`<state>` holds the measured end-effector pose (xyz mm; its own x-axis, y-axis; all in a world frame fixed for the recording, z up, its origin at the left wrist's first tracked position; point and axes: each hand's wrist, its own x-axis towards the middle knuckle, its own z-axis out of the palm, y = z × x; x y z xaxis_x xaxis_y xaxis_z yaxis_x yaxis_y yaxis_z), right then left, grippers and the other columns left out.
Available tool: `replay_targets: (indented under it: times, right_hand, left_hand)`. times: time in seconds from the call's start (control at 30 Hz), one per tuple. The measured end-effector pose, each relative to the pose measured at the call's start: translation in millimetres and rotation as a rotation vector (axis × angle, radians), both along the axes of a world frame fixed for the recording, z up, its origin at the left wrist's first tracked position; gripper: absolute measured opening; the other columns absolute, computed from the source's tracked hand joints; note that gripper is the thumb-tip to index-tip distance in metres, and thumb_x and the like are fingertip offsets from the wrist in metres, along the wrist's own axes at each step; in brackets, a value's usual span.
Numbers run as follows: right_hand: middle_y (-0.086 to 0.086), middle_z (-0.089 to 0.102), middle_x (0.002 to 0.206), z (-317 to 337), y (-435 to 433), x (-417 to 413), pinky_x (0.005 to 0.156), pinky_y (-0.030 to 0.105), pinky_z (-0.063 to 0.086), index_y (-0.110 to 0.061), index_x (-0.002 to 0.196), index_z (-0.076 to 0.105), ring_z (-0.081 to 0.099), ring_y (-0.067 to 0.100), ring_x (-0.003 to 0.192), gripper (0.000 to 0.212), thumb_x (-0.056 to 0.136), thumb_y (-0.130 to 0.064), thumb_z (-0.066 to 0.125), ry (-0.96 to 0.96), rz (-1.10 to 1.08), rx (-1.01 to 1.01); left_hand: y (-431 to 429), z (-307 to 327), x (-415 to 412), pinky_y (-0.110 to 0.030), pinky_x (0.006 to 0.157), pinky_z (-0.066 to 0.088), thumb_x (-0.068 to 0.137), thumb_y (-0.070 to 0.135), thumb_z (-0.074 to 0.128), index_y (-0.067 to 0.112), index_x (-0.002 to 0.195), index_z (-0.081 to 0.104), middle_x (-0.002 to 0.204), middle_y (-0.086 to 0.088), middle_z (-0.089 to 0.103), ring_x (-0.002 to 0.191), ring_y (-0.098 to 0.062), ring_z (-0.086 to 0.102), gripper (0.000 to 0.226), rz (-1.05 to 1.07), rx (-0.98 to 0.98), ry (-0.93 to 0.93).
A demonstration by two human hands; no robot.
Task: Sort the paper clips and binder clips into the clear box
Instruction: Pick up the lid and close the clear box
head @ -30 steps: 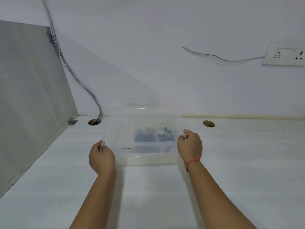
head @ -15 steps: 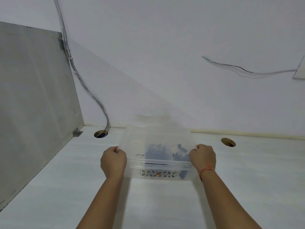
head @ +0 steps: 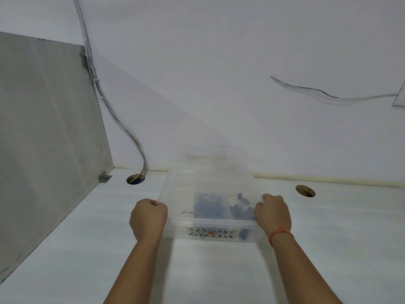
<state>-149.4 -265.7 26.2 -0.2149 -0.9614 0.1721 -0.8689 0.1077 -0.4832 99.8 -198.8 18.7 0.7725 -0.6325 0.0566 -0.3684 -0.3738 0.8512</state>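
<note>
A clear plastic box (head: 179, 194) with a lid on top stands on the white desk, a leaf-pattern strip on its front wall. Through the lid I see a pile of dark paper clips (head: 209, 208) in the middle and black binder clips (head: 242, 210) to their right. A single thin clip (head: 187, 212) lies in the left part. My left hand (head: 149, 218) is closed on the box's left edge. My right hand (head: 272, 212), with an orange thread at the wrist, is closed on the right edge of the lid.
A grey partition panel (head: 43, 139) walls off the desk's left side. Cables (head: 122, 128) run down the wall into a desk hole (head: 135, 179). Another cable hole (head: 305, 190) lies to the right of the box. A wall socket (head: 400, 99) shows at the far right.
The lid has come down from a raised tilt to lie flat on the box. Both hands have closed on the box's side edges. My view has shifted so the box sits lower in frame.
</note>
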Motion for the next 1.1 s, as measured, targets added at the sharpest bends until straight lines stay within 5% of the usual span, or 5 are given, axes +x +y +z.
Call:
replay_targets:
  times: [0.13, 0.33, 0.47, 0.9, 1.1]
  right_hand:
    - [0.019, 0.054, 0.126, 1, -4, -1, 0.089, 0.035, 0.045, -0.006, 0.123, 0.057, 0.054, 0.035, 0.113, 0.035, 0.093, -0.017, 0.042, -0.085, 0.012, 0.024]
    - [0.019, 0.064, 0.108, -3, -5, -4, 0.081, 0.033, 0.039, 0.000, 0.106, 0.064, 0.054, 0.032, 0.090, 0.046, 0.100, -0.030, 0.030, -0.500, -0.134, 0.143]
    - [0.012, 0.054, 0.081, -3, -11, -6, 0.091, 0.036, 0.038, 0.003, 0.096, 0.058, 0.051, 0.031, 0.079, 0.038, 0.091, -0.030, 0.039, -0.707, -0.160, 0.262]
    - [0.023, 0.057, 0.112, 4, -10, -6, 0.078, 0.027, 0.022, 0.009, 0.121, 0.053, 0.052, 0.036, 0.101, 0.038, 0.098, -0.016, 0.035, -0.574, -0.172, 0.289]
    - [0.014, 0.051, 0.089, 12, -11, -11, 0.074, 0.027, 0.034, 0.000, 0.081, 0.056, 0.053, 0.031, 0.086, 0.018, 0.091, -0.005, 0.041, -0.359, -0.073, 0.263]
  left_hand:
    - [-9, -7, 8, -0.027, 0.053, 0.030, 0.090, 0.017, 0.048, 0.006, 0.067, 0.052, 0.058, -0.004, 0.048, 0.058, -0.025, 0.046, 0.025, -0.017, 0.047, -0.085]
    - [-27, -10, 14, -0.035, 0.080, 0.037, 0.098, 0.040, 0.026, 0.001, 0.126, 0.052, 0.119, -0.015, 0.060, 0.108, -0.034, 0.055, 0.054, -0.068, 0.239, 0.015]
    - [-30, -10, 16, -0.034, 0.082, 0.038, 0.098, 0.039, 0.025, -0.002, 0.125, 0.051, 0.110, -0.012, 0.057, 0.098, -0.031, 0.053, 0.055, -0.119, 0.242, 0.155]
    - [-22, -1, 13, -0.043, 0.099, 0.045, 0.097, 0.038, 0.024, -0.002, 0.127, 0.048, 0.125, -0.020, 0.056, 0.114, -0.037, 0.053, 0.056, -0.177, 0.239, 0.252]
    - [-32, 2, 24, -0.035, 0.079, 0.042, 0.092, 0.027, 0.030, 0.001, 0.113, 0.047, 0.083, -0.008, 0.048, 0.083, -0.028, 0.050, 0.038, -0.218, 0.308, 0.168]
